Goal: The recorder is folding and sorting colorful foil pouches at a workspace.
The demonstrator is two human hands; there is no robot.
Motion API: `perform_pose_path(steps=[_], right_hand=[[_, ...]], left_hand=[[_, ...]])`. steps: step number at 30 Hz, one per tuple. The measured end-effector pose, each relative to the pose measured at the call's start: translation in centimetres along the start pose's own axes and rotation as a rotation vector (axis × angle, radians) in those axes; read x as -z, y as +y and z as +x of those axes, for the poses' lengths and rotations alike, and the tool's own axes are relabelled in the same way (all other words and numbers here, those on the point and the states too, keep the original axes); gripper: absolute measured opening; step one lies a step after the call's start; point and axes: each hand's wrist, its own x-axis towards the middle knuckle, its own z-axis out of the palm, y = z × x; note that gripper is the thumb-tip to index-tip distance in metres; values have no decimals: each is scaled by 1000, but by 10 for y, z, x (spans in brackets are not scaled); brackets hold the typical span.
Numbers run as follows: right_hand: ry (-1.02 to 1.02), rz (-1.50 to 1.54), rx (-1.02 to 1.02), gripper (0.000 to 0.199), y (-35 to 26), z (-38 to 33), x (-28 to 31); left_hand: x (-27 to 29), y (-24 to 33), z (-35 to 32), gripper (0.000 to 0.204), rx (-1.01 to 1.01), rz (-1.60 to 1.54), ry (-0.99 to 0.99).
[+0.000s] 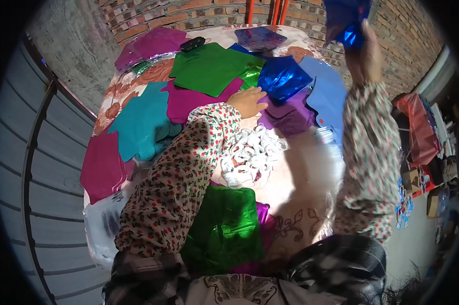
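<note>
Brick-walled table [300, 168], left hand [248, 101] flat on purple foil [285, 117], right hand [367, 56] raising blue foil [346, 20]

Your left hand [248, 101] rests flat on a purple foil sheet [285, 116] lying on the table — your right hand [366, 56] is raised high, pinching a shiny, crumpled blue foil piece [347, 23].

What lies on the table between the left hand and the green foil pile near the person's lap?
In the head view, a heap of white plastic rings lies between the left hand and the green foil pile.
</note>
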Motion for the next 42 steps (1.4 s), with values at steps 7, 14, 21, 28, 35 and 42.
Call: perform_pose_path(steps=[7, 14, 21, 28, 35, 42], right_hand=[[-1015, -642, -552, 9, -42, -258, -74], [-1489, -539, -699, 22, 11, -343, -74], [-455, -1343, -300, 34, 126, -123, 19], [-489, -1444, -392, 43, 190, -105, 43], [-301, -1694, -266, 45, 182, -112, 22], [-405, -1430, -363, 31, 193, -98, 37]], left_hand=[[15, -10, -19, 38, -177, -75, 241], [36, -15, -52, 31, -127, -88, 200], [24, -1, -43, 31, -71, -119, 111], [15, 7, -37, 34, -73, -229, 176], [14, 8, -35, 32, 34, -339, 252], [16, 5, -46, 32, 8, -291, 296]])
